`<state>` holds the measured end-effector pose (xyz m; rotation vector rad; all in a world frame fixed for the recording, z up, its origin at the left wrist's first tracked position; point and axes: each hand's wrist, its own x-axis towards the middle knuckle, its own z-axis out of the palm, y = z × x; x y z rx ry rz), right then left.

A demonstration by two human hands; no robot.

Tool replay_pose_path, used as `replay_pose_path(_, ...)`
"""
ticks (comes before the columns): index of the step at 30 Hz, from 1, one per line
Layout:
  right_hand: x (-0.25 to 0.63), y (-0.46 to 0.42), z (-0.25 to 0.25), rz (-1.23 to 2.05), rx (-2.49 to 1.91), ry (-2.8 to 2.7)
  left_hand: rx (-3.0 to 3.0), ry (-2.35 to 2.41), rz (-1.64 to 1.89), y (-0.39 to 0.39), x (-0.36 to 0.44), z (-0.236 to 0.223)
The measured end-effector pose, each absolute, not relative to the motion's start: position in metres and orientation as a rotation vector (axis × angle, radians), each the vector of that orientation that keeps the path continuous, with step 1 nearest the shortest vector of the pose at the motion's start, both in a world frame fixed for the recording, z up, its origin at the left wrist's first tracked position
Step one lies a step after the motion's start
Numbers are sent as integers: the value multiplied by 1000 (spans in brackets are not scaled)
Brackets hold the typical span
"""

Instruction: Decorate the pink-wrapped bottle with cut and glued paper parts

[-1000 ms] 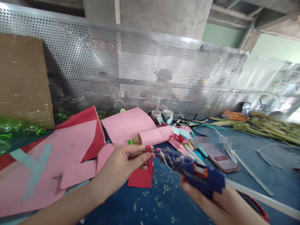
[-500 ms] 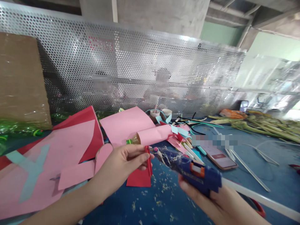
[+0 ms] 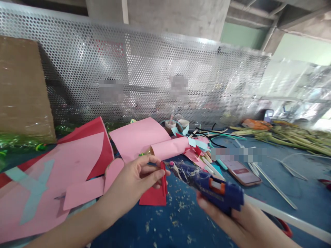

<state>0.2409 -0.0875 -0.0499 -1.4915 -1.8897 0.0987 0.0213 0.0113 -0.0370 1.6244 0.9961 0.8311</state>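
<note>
Left hand pinched nearly closed, I hold a narrow red strip upright between thumb and fingers. Taking that strip as the middle of the clock, my right hand sits at four o'clock, curled around the handle of a blue glue gun; its fingers are mostly hidden beneath the body. The gun reaches in from three o'clock, its string-covered nozzle right beside the top of the strip; whether they touch, I cannot tell. A white glue stick juts from its rear, between three and four.

At seven o'clock, a red paper piece lies on the blue table, partly behind my fingers. A rolled pink sheet is at twelve, paper scraps at two, and a phone at three, beyond the gun. Toward nine o'clock lies a pink card bearing a pale blue Y. Cardboard stands at ten, before a perforated metal screen.
</note>
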Motion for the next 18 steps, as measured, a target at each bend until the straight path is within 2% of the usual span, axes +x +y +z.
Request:
replay_pose_path(13,242,-90,-43,11,-1413,-2007,1629,988,854,12,21,-35)
replay_pose_path(18,245,-88,-48,-163,-1440,-2066,1605,976,831,10,21,-38)
